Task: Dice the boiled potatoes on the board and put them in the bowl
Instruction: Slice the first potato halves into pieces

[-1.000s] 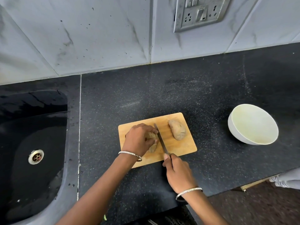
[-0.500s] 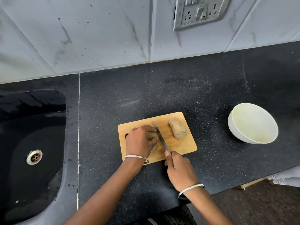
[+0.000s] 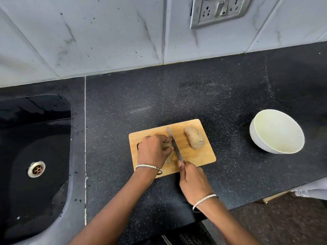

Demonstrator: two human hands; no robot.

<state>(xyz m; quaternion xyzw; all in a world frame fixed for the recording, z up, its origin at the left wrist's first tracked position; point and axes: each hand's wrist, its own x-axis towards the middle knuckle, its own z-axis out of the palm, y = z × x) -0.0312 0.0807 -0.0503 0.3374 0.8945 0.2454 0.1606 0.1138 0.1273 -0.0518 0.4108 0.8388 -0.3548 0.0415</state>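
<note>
On the board (image 3: 198, 156), I am watching the left hand (image 3: 153, 151) curling over a potato (image 3: 169, 159) whose long axis is running twelve to six. The right hand (image 3: 193, 184), at five o'clock, is gripping the knife (image 3: 174, 144) against its right flank. A second potato (image 3: 194, 137) is lying at two o'clock, with the bowl (image 3: 256, 138) sitting well apart at three.

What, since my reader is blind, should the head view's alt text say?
A left hand holds a potato on a board while the right hand holds a knife against it. A second potato lies whole nearby; a bowl stands empty.
</note>
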